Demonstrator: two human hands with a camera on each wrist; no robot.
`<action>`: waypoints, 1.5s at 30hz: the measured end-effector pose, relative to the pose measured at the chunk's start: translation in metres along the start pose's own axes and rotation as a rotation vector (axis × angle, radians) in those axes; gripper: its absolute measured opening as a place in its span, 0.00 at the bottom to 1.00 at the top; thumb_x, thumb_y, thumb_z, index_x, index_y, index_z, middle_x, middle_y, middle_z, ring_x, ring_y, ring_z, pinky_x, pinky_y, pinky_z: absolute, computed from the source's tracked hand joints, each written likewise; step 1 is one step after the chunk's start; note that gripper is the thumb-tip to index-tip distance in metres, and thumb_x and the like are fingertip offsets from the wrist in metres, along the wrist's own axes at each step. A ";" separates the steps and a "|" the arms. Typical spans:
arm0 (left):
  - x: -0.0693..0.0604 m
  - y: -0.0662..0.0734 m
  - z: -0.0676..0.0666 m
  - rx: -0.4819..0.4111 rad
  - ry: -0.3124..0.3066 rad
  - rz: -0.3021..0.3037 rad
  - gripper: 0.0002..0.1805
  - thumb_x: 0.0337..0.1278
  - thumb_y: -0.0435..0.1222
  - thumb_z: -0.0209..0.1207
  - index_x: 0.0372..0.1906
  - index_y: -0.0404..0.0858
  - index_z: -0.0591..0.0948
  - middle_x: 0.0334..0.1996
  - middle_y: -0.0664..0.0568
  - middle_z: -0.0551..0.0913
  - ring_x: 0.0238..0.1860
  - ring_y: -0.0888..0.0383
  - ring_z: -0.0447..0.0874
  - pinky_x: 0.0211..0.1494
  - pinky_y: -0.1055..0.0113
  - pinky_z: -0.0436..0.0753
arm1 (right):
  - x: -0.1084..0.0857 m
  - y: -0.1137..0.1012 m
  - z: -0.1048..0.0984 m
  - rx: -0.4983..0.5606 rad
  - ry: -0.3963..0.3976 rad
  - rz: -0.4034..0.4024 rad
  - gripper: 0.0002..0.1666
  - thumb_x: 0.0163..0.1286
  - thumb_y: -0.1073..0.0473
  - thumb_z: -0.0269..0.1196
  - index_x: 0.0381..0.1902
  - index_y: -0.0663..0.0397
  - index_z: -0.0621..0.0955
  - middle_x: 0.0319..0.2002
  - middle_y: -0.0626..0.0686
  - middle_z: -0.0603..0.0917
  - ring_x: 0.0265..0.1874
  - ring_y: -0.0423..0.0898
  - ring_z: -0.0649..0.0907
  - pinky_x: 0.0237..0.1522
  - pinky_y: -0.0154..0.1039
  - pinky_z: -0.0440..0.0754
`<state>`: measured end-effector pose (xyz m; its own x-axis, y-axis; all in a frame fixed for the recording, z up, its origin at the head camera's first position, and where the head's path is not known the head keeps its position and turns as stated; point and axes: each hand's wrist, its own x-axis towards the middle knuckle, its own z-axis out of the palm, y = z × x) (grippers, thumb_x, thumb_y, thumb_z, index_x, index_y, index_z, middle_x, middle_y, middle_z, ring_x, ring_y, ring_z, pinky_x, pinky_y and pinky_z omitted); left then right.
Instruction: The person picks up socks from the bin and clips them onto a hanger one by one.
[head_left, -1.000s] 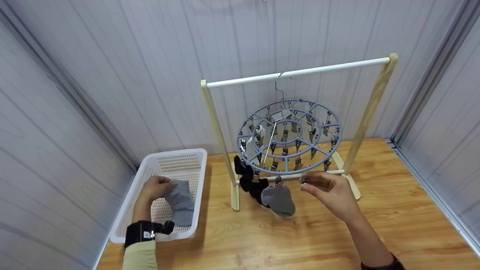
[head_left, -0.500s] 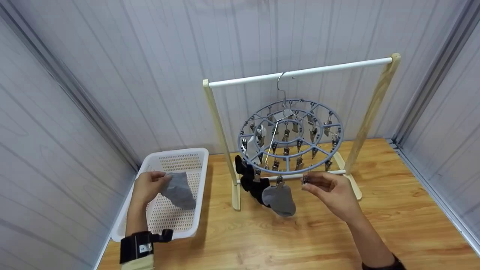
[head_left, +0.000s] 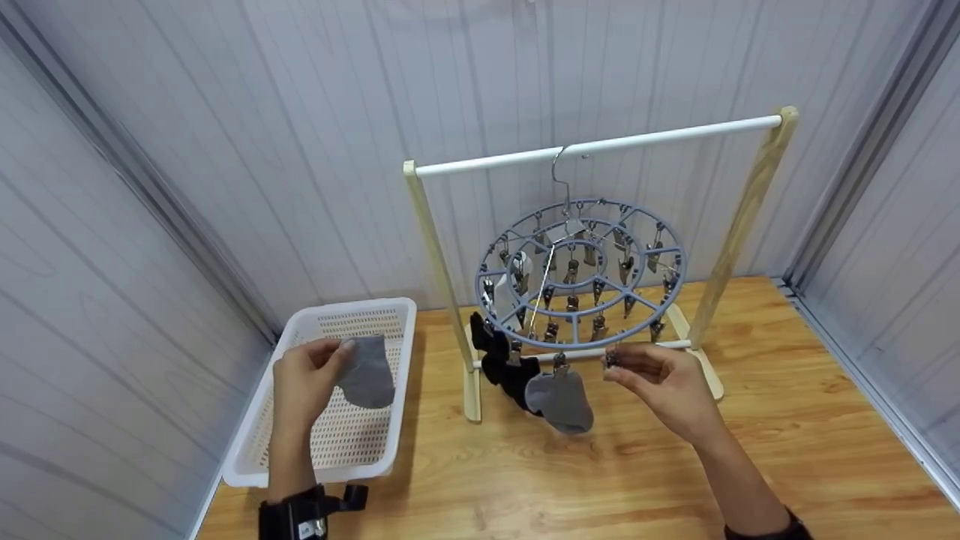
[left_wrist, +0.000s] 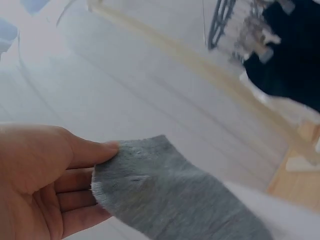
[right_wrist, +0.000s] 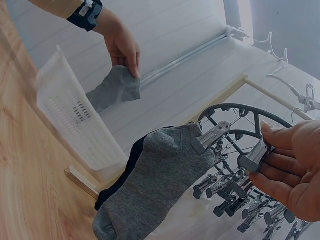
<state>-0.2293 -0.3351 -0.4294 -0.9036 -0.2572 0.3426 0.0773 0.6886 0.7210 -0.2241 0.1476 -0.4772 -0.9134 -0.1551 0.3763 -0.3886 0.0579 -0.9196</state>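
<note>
Above the white basket, my left hand (head_left: 306, 382) pinches a grey sock (head_left: 367, 373) by its cuff between thumb and fingers; the sock (left_wrist: 175, 195) hangs toward the right. At the front rim of the round blue-grey clip hanger (head_left: 574, 345), my right hand (head_left: 671, 386) pinches a metal clip (right_wrist: 256, 156) between thumb and fingers, with no cloth in that clip. Beside it, another grey sock (head_left: 559, 401) hangs from a neighbouring clip. Black socks (head_left: 510, 375) hang further left on the rim, partly behind the grey one, and a white sock (head_left: 512, 289) hangs at the back left.
The hanger hooks over the white bar (head_left: 600, 145) of a wooden stand (head_left: 739, 232) on the wood-grain table (head_left: 525, 487). The white perforated basket (head_left: 244, 450) stands to the left of the stand. Pale panelled walls (head_left: 337, 112) enclose the back and sides.
My left hand has lifted the grey sock up a little from the basket, and the sock has swung and turned in the grip. My right hand stays on the clip, almost still.
</note>
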 end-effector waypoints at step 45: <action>-0.087 0.082 0.104 -0.433 -0.105 0.185 0.07 0.68 0.35 0.70 0.42 0.35 0.92 0.32 0.54 0.92 0.29 0.57 0.89 0.34 0.70 0.86 | 0.000 0.000 0.001 -0.014 -0.023 -0.020 0.17 0.69 0.66 0.73 0.54 0.61 0.88 0.45 0.60 0.91 0.42 0.48 0.92 0.46 0.42 0.90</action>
<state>-0.1883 -0.1860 -0.4629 -0.8941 -0.0719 0.4420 0.3888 0.3650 0.8459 -0.2235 0.1469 -0.4772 -0.9026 -0.1789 0.3916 -0.4085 0.0687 -0.9102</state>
